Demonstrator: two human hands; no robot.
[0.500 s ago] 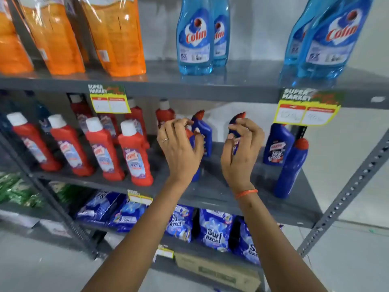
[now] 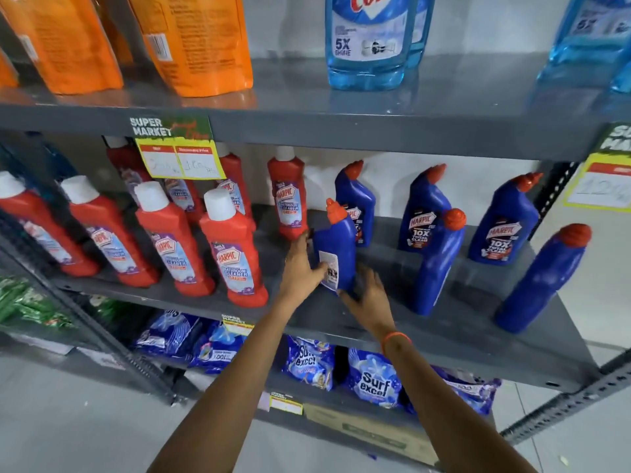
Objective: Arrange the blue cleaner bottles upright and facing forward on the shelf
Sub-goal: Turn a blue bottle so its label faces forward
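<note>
Several blue cleaner bottles with red caps stand on the right half of the grey middle shelf (image 2: 392, 322). Both hands hold the front-left blue bottle (image 2: 338, 240), which stands upright with its white back label toward me. My left hand (image 2: 302, 268) grips its left side, thumb on the label. My right hand (image 2: 370, 295) cups its lower right side at the base. Behind it stands another blue bottle (image 2: 358, 199). Two back-row bottles (image 2: 423, 213) (image 2: 505, 223) show their front labels. Two front-row bottles (image 2: 440, 268) (image 2: 543, 281) show plain blue sides.
Red bathroom cleaner bottles (image 2: 235, 247) fill the left half of the same shelf, close to my left hand. Price tags (image 2: 181, 162) hang from the upper shelf edge. Orange pouches (image 2: 198, 42) and glass cleaner bottles (image 2: 368, 39) stand above; detergent packs (image 2: 372, 380) lie below.
Both hands have dropped from the bottle necks to the body and base of one front blue bottle. The view has moved closer to the shelf.
</note>
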